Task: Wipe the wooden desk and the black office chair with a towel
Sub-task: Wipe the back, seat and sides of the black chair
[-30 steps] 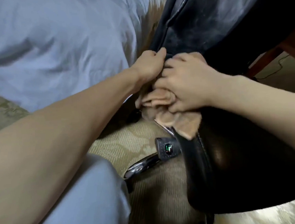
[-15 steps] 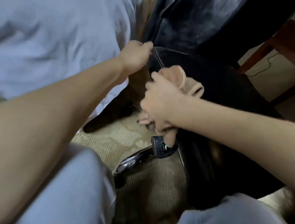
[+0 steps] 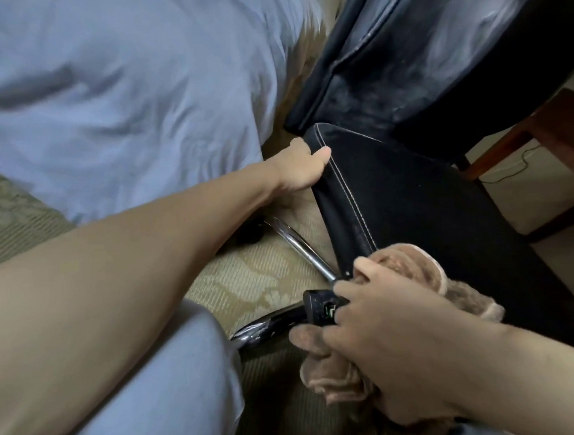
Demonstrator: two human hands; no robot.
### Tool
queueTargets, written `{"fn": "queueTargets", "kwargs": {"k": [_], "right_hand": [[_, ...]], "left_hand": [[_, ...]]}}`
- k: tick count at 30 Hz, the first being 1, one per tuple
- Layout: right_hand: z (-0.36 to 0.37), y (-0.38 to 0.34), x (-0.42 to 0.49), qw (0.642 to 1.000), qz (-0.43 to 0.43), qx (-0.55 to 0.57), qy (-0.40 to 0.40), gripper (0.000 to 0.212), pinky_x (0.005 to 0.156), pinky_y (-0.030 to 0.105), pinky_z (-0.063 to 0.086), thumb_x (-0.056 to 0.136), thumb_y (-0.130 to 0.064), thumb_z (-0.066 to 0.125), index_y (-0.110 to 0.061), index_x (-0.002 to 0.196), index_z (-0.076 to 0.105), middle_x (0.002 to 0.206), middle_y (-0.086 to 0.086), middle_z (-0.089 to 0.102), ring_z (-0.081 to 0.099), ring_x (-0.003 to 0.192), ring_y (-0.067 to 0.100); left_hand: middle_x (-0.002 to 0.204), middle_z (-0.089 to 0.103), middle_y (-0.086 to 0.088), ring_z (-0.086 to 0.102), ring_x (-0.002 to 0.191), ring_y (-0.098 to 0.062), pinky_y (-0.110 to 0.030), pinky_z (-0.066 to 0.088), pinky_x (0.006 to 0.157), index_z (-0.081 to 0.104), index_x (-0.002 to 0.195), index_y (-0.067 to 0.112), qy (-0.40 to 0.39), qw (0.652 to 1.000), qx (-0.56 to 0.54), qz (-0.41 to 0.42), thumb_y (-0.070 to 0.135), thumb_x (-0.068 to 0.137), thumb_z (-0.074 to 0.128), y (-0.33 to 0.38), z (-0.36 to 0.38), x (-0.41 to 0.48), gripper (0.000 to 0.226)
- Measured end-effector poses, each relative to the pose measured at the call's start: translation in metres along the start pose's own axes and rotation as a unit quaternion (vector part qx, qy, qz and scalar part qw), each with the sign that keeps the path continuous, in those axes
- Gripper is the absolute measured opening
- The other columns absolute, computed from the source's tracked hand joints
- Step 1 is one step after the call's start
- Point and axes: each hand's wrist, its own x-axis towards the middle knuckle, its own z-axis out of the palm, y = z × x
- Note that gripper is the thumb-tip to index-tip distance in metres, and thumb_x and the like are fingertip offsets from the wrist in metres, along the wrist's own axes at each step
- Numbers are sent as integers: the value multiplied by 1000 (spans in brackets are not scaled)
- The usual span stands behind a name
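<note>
Near the centre of the view, the left hand (image 3: 304, 168) grips the far left corner of the seat of the black office chair (image 3: 433, 212). The thumb lies over the stitched edge on top, and the fingers are hidden under it. The seat runs from the centre towards 4 o'clock, and the scuffed, dusty backrest (image 3: 436, 34) rises towards 1 o'clock. At 5 o'clock the right hand (image 3: 392, 346) is closed round the bunched pinkish-brown towel (image 3: 409, 267) and holds it against the near left edge of the seat. Folds of cloth show above the knuckles and hang below the palm. Just left of that hand a black lever paddle (image 3: 320, 309) with a small green mark sticks out from under the seat, touching or nearly touching the fingers. A chrome rod (image 3: 294, 240) slants up from it towards 11 o'clock, and a chrome base leg (image 3: 270, 325) runs towards 8 o'clock. Wrinkled blue bedding (image 3: 114, 93) fills the 10 o'clock area, and patterned beige carpet (image 3: 259, 281) lies beneath the chair. A knee in pale blue cloth (image 3: 138, 400) sits at 7 o'clock. Red-brown wooden legs (image 3: 563, 127) stand at 3 o'clock, beyond the chair, with a thin cable (image 3: 528, 160) on the floor beside them.
</note>
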Motion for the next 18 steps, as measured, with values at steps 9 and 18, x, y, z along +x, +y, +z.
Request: {"fn": "queueTargets", "kwargs": {"k": [9,18], "right_hand": [[0,35,14,991,57,-53,112,39,84,50,47,73,-52,74,-29,101,60,93,-3,67,63,93,25],[-31,182,111,916,317,70,238,36,86,48,42,82,-44,69,-23,108,57,111,4,70,61,109,37]], "left_hand": [[152,50,-16,50,140,-32,-46,38,119,30,156,3,42,994,-96,-8,55,109,24,16,-7,0,70],[145,55,-24,54,133,-38,-44,43,112,45,146,-6,106,985,-134,-20,51,109,30,3,-18,0,70]]}}
